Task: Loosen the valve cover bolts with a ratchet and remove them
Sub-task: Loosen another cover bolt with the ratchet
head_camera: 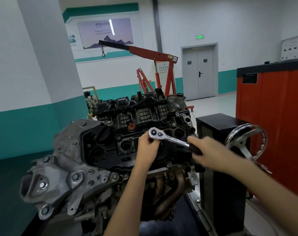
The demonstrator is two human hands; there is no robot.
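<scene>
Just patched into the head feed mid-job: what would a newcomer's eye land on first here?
The shiny ratchet at centre, its head held by the left hand and its black handle gripped by the right hand, over the black valve cover. Behind stands a red engine hoist; a chrome handwheel sits to the right.

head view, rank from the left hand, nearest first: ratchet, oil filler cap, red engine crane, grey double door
1. ratchet: head held by the left hand.
2. oil filler cap: to its left on the engine.
3. red engine crane: behind the engine.
4. grey double door: far wall, right of the crane.
</scene>
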